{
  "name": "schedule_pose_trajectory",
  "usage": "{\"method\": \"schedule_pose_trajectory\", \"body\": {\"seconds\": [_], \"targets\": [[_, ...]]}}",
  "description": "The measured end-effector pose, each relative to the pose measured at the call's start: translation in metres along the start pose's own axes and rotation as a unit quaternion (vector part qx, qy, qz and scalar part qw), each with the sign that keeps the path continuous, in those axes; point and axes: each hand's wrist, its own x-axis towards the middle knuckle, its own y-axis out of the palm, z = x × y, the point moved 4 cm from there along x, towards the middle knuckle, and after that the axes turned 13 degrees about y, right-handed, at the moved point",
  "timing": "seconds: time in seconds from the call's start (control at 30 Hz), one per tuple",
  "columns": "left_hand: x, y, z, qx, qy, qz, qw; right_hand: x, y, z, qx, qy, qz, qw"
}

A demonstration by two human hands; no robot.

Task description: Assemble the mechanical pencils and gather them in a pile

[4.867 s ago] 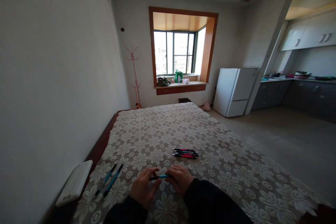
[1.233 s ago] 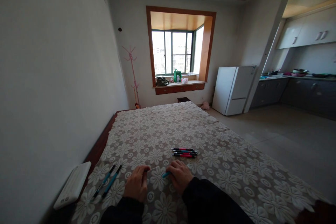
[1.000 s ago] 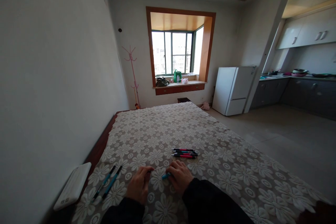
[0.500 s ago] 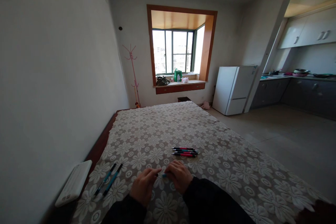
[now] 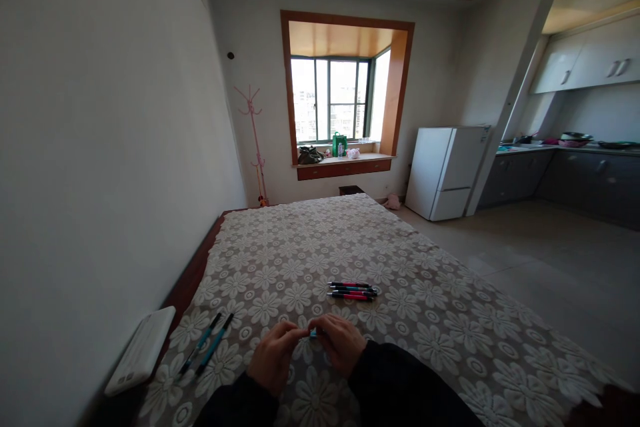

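Low over the near part of the tablecloth (image 5: 320,253), my two hands meet at a pen (image 5: 313,333), of which only a short light-blue stretch shows between the fingers. My right hand (image 5: 343,343) is closed around its body, hiding most of it. My left hand (image 5: 275,353) pinches at the pen's other end with thumb and forefinger; that end is covered by the fingertips. Beyond my right hand lies a small group of red, blue and black pens (image 5: 351,294), side by side. To the left, two blue-and-black pens (image 5: 215,345) rest slantwise on the cloth.
A white box-like device (image 5: 141,350) stands at the table's left edge by the wall. Farther off are a pink coat stand (image 5: 257,130), a window sill (image 5: 327,161) with bags and a bottle, a white fridge (image 5: 447,170), and kitchen cabinets (image 5: 590,177) at right.
My left fingertips have moved slightly right, closing the small gap to my right hand at the pen. The pens on the cloth have stayed put.
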Motion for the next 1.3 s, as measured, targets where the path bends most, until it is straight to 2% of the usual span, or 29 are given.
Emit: {"method": "schedule_pose_trajectory", "body": {"seconds": [0.27,0.43,0.83,0.97,1.13,1.3], "targets": [[-0.001,0.001,0.000,0.022,0.040,0.014,0.999,0.000,-0.002,-0.001,0.056,0.020,-0.006,0.998],[-0.002,0.003,0.000,0.036,0.076,0.016,0.996,0.003,-0.004,-0.001,0.101,0.058,-0.002,0.993],[-0.005,0.009,-0.002,0.048,0.106,0.023,0.993,0.007,0.001,-0.009,0.161,0.084,-0.007,0.983],[-0.003,0.006,-0.007,0.038,0.070,0.019,0.997,0.006,-0.001,-0.007,0.175,0.087,0.006,0.981],[-0.003,0.000,-0.006,0.020,0.017,-0.038,0.999,0.005,-0.003,-0.005,0.163,0.096,0.014,0.982],[-0.004,-0.001,-0.004,0.017,-0.013,-0.059,0.998,0.005,-0.004,-0.008,0.149,0.092,-0.003,0.984]]}}
